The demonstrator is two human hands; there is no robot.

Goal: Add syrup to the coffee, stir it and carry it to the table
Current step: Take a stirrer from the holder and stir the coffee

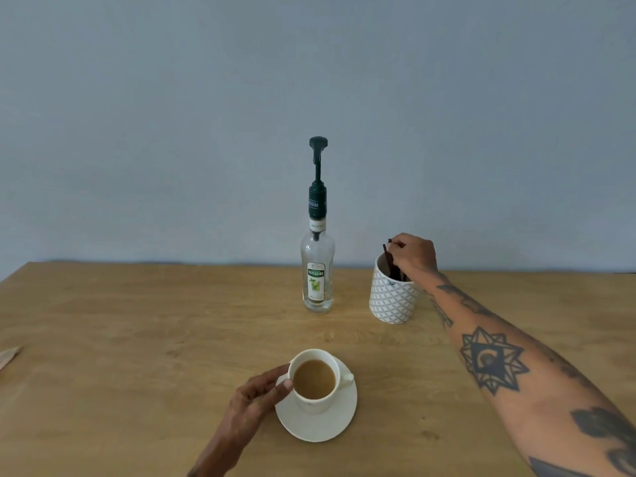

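From the head view, the cup (315,380) of milky coffee looks fragile and slippery, full enough to spill; it is best lifted by its saucer (316,423) or small handle. It sits on the bench (137,339), near the front. The left hand (256,395) holds its rim. The right hand (413,256) pinches a dark, thin, light stirrer (388,258) in the patterned pot (392,297) beside the syrup bottle (317,270).

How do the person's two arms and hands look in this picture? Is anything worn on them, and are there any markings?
Both arms are bare, with no sleeves, gloves, rings or watch visible. The right forearm carries dark tattoos: a large geometric star with an eye-like centre, darker patches nearer the elbow and thin line work toward the wrist. The right hand and left hand show no markings.
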